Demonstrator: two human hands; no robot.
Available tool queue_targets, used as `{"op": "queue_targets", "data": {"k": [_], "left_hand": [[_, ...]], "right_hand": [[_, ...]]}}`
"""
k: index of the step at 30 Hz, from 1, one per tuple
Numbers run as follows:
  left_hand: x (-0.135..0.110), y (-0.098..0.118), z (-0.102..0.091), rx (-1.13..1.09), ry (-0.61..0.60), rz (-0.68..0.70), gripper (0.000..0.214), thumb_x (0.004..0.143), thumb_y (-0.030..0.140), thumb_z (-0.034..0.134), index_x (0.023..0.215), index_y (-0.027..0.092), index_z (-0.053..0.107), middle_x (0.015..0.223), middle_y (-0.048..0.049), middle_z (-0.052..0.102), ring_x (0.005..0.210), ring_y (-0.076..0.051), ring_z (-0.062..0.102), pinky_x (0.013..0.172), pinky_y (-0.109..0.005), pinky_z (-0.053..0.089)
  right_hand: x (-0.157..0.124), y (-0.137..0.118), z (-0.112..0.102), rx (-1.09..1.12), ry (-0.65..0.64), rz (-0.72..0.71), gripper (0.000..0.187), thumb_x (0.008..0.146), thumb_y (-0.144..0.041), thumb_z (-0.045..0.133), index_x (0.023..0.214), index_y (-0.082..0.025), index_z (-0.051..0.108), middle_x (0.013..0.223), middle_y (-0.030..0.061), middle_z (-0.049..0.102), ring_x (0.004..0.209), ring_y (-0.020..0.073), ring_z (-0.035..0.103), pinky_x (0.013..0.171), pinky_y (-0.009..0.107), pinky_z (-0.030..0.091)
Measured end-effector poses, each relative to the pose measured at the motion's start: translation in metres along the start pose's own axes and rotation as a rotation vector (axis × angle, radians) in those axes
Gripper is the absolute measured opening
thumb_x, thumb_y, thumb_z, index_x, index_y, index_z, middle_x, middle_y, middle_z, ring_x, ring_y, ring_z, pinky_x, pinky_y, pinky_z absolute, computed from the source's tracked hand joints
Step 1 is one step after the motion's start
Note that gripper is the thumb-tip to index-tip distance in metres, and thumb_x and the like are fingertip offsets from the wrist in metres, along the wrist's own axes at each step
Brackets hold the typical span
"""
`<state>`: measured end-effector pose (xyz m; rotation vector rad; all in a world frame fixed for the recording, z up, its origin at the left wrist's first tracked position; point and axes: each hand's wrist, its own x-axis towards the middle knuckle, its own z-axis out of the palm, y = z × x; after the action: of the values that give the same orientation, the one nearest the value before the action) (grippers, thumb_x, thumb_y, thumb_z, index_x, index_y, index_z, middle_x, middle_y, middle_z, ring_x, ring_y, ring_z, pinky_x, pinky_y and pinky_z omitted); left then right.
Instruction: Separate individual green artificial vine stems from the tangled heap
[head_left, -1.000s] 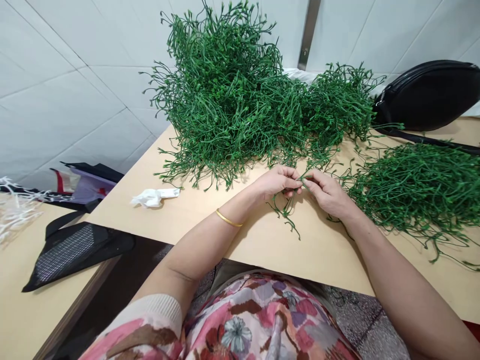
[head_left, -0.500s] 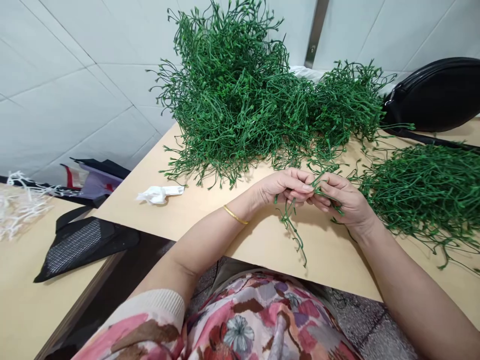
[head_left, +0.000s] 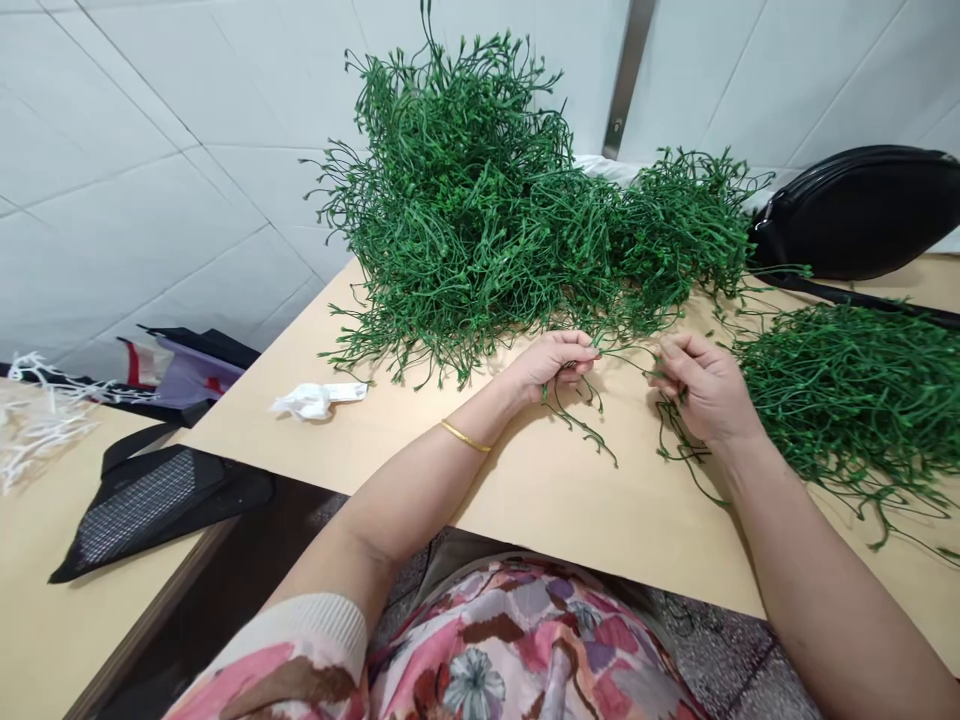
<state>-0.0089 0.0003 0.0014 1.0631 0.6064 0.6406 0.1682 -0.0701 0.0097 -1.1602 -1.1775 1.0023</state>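
Observation:
Thin green plastic-looking stems with small budded tips are in both hands. My left hand (head_left: 559,365), a gold bangle on its wrist, pinches several green stems (head_left: 581,423) whose ends hang below the fingers. My right hand (head_left: 701,385) is closed on more of them, with loose ends trailing down under the palm. One thin stem (head_left: 626,357) stretches across the gap between the two hands. Behind them rises a big tangled heap of green stems (head_left: 480,220). Right of my right hand lies a second, flatter pile of stems (head_left: 855,390).
A crumpled white tissue (head_left: 319,400) lies on the tabletop (head_left: 262,440) at left. A black bag (head_left: 862,215) with a strap stands at the back right. Another table holds a black mesh item (head_left: 142,505) and white branching pieces (head_left: 45,410). A tiled wall (head_left: 187,190) stands behind.
My hands have moved apart from being together, the left going left and the right going right. A stem is now drawn out between them. The view has shifted slightly.

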Motion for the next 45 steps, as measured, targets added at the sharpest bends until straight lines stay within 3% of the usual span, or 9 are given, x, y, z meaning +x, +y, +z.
{"op": "queue_targets", "data": {"k": [5,10,15,20,25,31,35,41,45], "left_hand": [[-0.001,-0.003,0.009,0.153,0.092,0.038,0.019,0.07,0.013,0.059,0.059,0.014,0.043,0.047,0.0037,0.046,0.038,-0.001,0.031,0.041,-0.017,0.021],[-0.004,-0.004,0.017,0.196,0.106,0.077,0.017,0.07,0.012,0.058,0.06,0.014,0.044,0.045,0.0052,0.043,0.04,-0.002,0.032,0.043,-0.019,0.02],[-0.005,-0.007,0.02,0.206,0.121,0.114,0.016,0.069,0.014,0.059,0.061,0.015,0.044,0.046,0.0058,0.043,0.041,-0.003,0.034,0.044,-0.019,0.021],[-0.006,-0.01,0.026,0.226,0.136,0.154,0.015,0.067,0.014,0.058,0.06,0.014,0.045,0.047,0.0068,0.042,0.044,-0.003,0.036,0.047,-0.019,0.024],[-0.007,-0.005,0.023,0.345,0.078,0.15,0.012,0.064,0.013,0.057,0.056,0.013,0.047,0.047,0.0063,0.04,0.045,-0.003,0.032,0.047,-0.02,0.022],[-0.008,0.003,0.012,0.297,-0.223,-0.026,0.019,0.056,0.016,0.061,0.05,0.014,0.044,0.042,0.007,0.03,0.04,-0.002,0.023,0.044,-0.022,0.012],[-0.012,0.007,0.018,0.22,-0.315,-0.106,0.024,0.05,0.019,0.065,0.046,0.014,0.042,0.04,0.0072,0.028,0.04,-0.002,0.022,0.044,-0.021,0.013],[-0.01,0.003,0.023,0.205,-0.277,-0.074,0.024,0.05,0.018,0.064,0.047,0.014,0.04,0.042,0.0072,0.027,0.04,-0.002,0.021,0.043,-0.02,0.011],[-0.001,-0.005,0.015,0.213,-0.049,-0.002,0.022,0.059,0.017,0.063,0.055,0.015,0.042,0.045,0.0074,0.029,0.039,-0.001,0.022,0.041,-0.018,0.012]], "right_hand": [[-0.001,0.006,-0.001,-0.434,0.224,-0.271,0.017,0.082,-0.036,0.055,0.075,-0.02,0.056,0.06,-0.0012,0.044,0.054,0.0122,0.04,0.052,0.028,0.032],[-0.008,0.004,0.015,-0.728,0.104,-0.594,0.015,0.086,-0.026,0.046,0.083,-0.019,0.059,0.087,0.0093,0.06,0.086,0.0207,0.055,0.079,0.036,0.042],[-0.008,0.014,0.025,-0.752,-0.011,-0.492,0.018,0.088,-0.024,0.04,0.091,-0.02,0.058,0.09,0.008,0.062,0.084,0.0195,0.057,0.077,0.033,0.043],[-0.007,0.017,0.026,-0.731,-0.039,-0.324,0.023,0.09,-0.03,0.038,0.073,-0.02,0.051,0.064,0.0013,0.05,0.063,0.0153,0.047,0.061,0.027,0.036],[-0.009,0.011,0.023,-0.911,-0.046,-0.252,0.028,0.089,-0.033,0.036,0.066,-0.021,0.044,0.057,-0.0002,0.042,0.056,0.014,0.039,0.056,0.028,0.027],[-0.007,-0.006,0.01,-0.638,-0.511,-0.213,0.037,0.088,-0.042,0.039,0.059,-0.02,0.043,0.054,-0.0021,0.039,0.051,0.0105,0.036,0.051,0.025,0.028],[-0.008,-0.015,0.0,-0.456,-0.647,-0.117,0.046,0.085,-0.053,0.042,0.054,-0.019,0.044,0.047,-0.0048,0.03,0.045,0.0079,0.027,0.044,0.024,0.022],[-0.004,-0.007,-0.004,-0.41,-0.649,-0.099,0.046,0.083,-0.054,0.045,0.054,-0.018,0.049,0.047,-0.0045,0.033,0.045,0.0078,0.029,0.045,0.024,0.023],[0.004,0.005,0.0,-0.656,-0.388,-0.207,0.035,0.087,-0.041,0.042,0.063,-0.018,0.054,0.055,-0.0012,0.043,0.054,0.0113,0.04,0.053,0.026,0.033]]}}
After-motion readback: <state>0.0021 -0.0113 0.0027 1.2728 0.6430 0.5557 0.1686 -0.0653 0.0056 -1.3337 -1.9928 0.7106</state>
